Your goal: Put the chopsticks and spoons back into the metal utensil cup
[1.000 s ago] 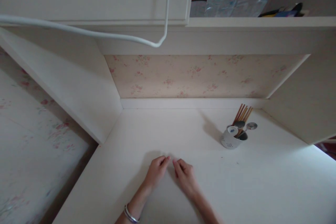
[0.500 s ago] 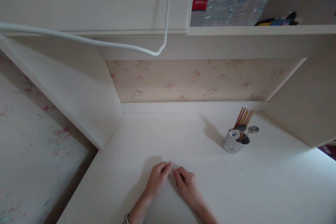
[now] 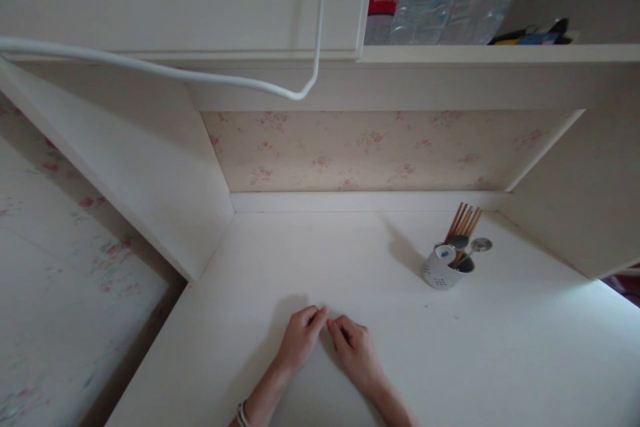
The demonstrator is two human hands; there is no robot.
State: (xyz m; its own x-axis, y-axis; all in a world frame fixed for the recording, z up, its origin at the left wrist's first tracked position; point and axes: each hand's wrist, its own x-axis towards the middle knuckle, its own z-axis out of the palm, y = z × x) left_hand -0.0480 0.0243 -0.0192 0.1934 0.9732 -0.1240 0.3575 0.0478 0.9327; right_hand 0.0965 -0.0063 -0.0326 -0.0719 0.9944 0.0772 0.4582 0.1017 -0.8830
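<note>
On the white tabletop (image 3: 300,253) rest both my hands, their thumbs close to each other near the front. My left hand (image 3: 301,335) is loosely curled into a fist, with a band on the wrist. My right hand (image 3: 353,345) is curled the same way, and nothing shows in either one. Farther back on the right stands a white utensil holder (image 3: 437,275) with small holes in its wall. Several wooden chopsticks (image 3: 464,220) lean in it, along with a metal ladle-like spoon (image 3: 481,245) and a white-ended spoon (image 3: 445,253).
A white cable (image 3: 220,78) hangs in front of the upper cabinet (image 3: 200,20). Plastic water bottles (image 3: 430,0) stand on the shelf above. Side panels (image 3: 150,167) bound the table left and right, with flowered wallpaper (image 3: 370,147) behind.
The view has shifted very slightly. My hands keep the same place and curled shape, and the utensil holder stands where it was.
</note>
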